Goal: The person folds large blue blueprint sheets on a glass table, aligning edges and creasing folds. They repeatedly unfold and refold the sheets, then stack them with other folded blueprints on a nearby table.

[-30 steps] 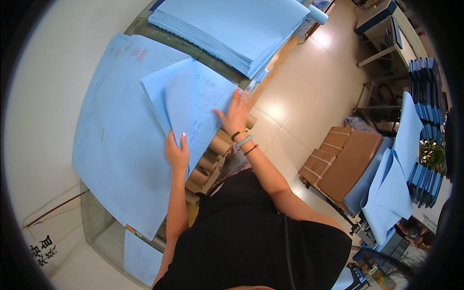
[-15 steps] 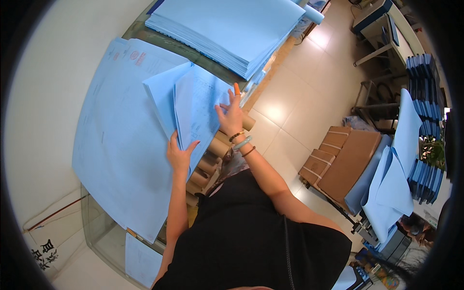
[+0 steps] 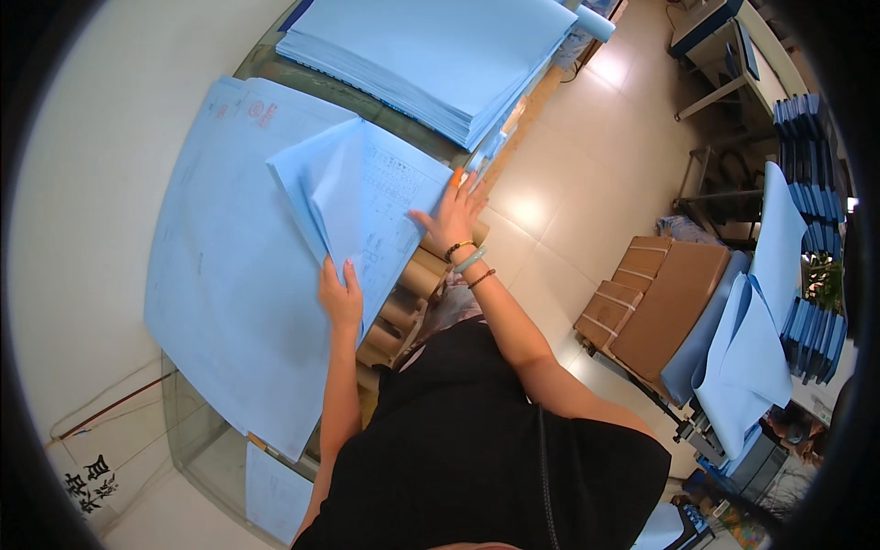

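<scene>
Large blue printed drawing sheets (image 3: 238, 266) lie over the glass-topped table, red stamps at their far left corner. On top of them is a partly folded blue sheet (image 3: 394, 179), its left flaps standing up in layers. My left hand (image 3: 341, 291) grips the lower end of these flaps between thumb and fingers. My right hand (image 3: 451, 220), fingers spread, is at the sheet's right edge; an orange finger cover sits on one finger. Whether its palm presses on the paper I cannot tell.
A thick stack of blue sheets (image 3: 431, 64) sits at the table's far end. Cardboard tubes (image 3: 423, 273) are below the table's right edge. Across the tiled floor (image 3: 541, 183), brown parcels (image 3: 674, 298) and draped blue sheets (image 3: 747, 353) stand at the right. A wall (image 3: 92, 229) borders the left.
My right hand has opened and moved slightly right, along the sheet's edge. The upright flaps have spread a little in my left hand, which keeps its place.
</scene>
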